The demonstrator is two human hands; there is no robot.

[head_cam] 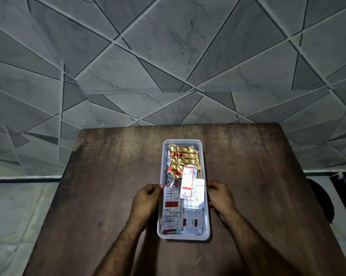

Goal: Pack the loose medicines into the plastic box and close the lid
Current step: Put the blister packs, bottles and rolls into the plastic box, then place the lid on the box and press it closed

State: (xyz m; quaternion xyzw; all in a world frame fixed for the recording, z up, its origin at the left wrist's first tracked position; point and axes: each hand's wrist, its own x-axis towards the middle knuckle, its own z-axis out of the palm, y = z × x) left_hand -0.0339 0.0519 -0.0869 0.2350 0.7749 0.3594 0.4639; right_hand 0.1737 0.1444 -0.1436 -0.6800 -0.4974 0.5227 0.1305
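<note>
A clear rectangular plastic box [183, 237] lies lengthwise in the middle of the brown wooden table [263, 196]. Inside it are a crumpled gold blister strip [183, 156] at the far end, a white and red carton [188, 184] in the middle, and red and white tablet strips [170, 208] at the near end. My left hand [147, 199] is curled against the box's left rim. My right hand [221, 196] holds the right rim, fingers bent over the edge. Whether a clear lid sits on top cannot be told.
The table stands against a grey wall of angular marble-look tiles [168, 66]. Pale floor [15, 216] shows on the left of the table. A dark object [323, 200] sits low on the right past the table's edge. No loose medicines are visible on the tabletop.
</note>
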